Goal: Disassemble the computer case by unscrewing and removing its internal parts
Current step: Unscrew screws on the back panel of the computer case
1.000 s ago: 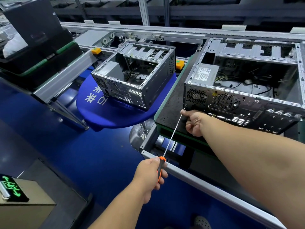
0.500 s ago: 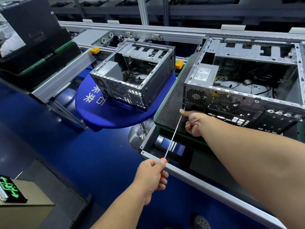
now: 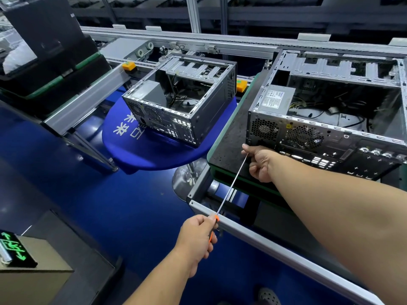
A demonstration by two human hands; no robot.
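Our computer case (image 3: 326,119) sits at the right of the frame on the worktop (image 3: 229,139): heavy, rigid steel with sharp edges. Our left hand (image 3: 196,238) grips the screwdriver (image 3: 231,186) handle; our right hand (image 3: 259,161) pinches the thin, whippy shaft near its tip, best steadied there.

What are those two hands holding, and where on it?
One long screwdriver. The left hand grips its orange handle; the right hand pinches the metal shaft near the tip, by the case.
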